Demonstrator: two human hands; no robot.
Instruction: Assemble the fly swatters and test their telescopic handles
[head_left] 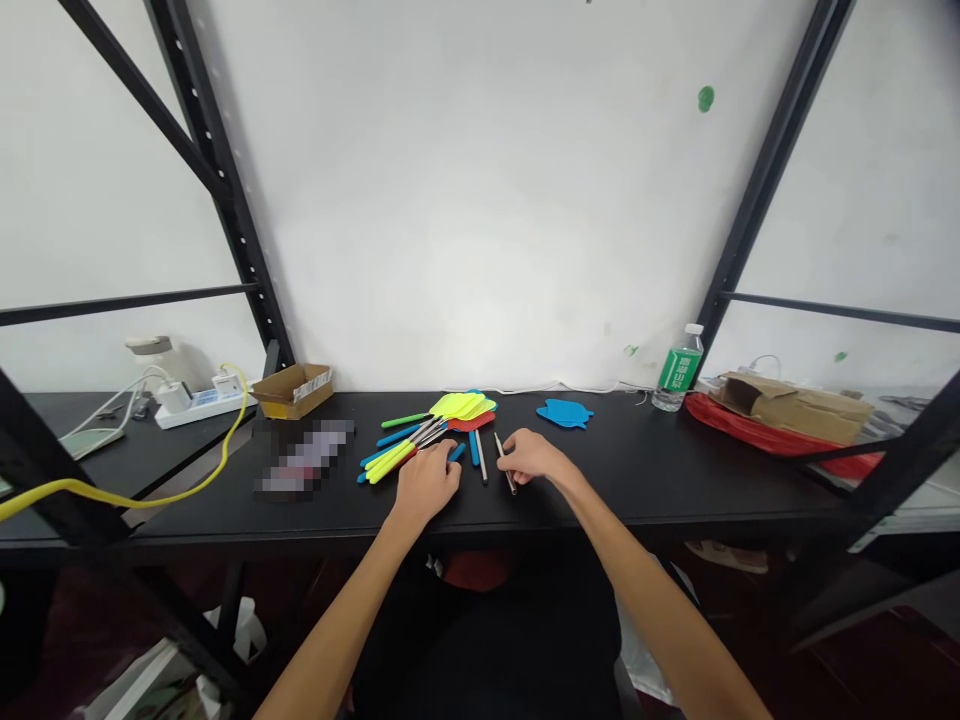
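Your right hand (531,458) is pinching a thin metal rod (510,478) in its fingers (516,464), right there on the black counter (637,490)! Your left hand (427,482) comes down on a fan of fly swatters (450,415), yellow and red, just beside loose blue handles (472,448); whether it's clenching, I can't tell. A blue swatter head (564,412) lies apart to the right. Out left, a cardboard box (292,390) shows something yellow inside; far right, a cardboard carton (791,410) sits on a red bag (750,435).
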